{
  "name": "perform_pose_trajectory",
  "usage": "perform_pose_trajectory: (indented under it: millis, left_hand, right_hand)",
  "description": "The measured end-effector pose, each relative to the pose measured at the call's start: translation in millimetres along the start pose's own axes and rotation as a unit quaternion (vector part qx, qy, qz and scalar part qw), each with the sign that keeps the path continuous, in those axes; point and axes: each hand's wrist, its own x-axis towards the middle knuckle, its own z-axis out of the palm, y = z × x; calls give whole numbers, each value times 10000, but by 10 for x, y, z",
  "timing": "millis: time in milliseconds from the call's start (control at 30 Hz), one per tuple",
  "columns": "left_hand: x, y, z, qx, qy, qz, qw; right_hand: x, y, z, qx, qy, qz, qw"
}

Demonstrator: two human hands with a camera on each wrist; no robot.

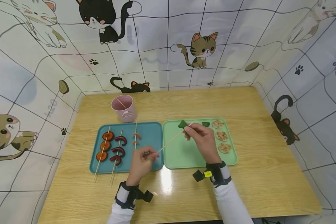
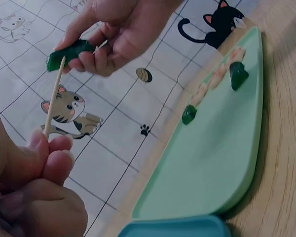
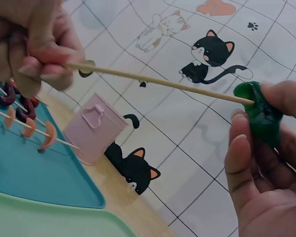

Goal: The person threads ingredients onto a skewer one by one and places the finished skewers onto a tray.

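Note:
My left hand (image 1: 142,163) pinches one end of a thin wooden skewer (image 1: 169,142) between thumb and fingers. The stick slants up and right toward my right hand (image 1: 203,140). Between that hand's thumb and fingertips is a glossy green pepper piece (image 3: 261,113). In the right wrist view the skewer's far end meets the pepper's face; how deep it goes cannot be seen. Both hands are above the light-green tray (image 1: 175,158) and the edge of the blue tray (image 1: 154,130). Another green pepper piece (image 1: 205,124) lies on the green tray, and the left wrist view shows two (image 2: 238,75).
Three lotus root slices (image 1: 221,136) line the green tray's right side. Loaded skewers lie on the blue tray: round orange-brown slices (image 1: 105,146), dark red curved pieces (image 1: 118,151) and small pinkish pieces (image 1: 135,143). Behind stands a pink bucket (image 1: 124,109) holding a stick.

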Motion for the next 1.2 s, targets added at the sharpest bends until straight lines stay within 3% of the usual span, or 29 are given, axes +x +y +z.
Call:
perform_pose_trajectory:
  millis: [233, 567, 1033, 1200]
  left_hand:
    - [7, 13, 13, -172, 33, -519, 9985]
    - [7, 9, -14, -213, -98, -582, 9980]
    - [29, 47, -51, -398, -456, -1127, 9918]
    - [39, 51, -44, -419, -483, -1107, 9918]
  right_hand:
    - [-27, 48, 116, 212, -149, -88, 9996]
    - [-16, 86, 103, 153, -286, -289, 9991]
    - [-37, 168, 62, 241, -344, -338, 9985]
    - [-33, 200, 54, 298, -350, -379, 9982]
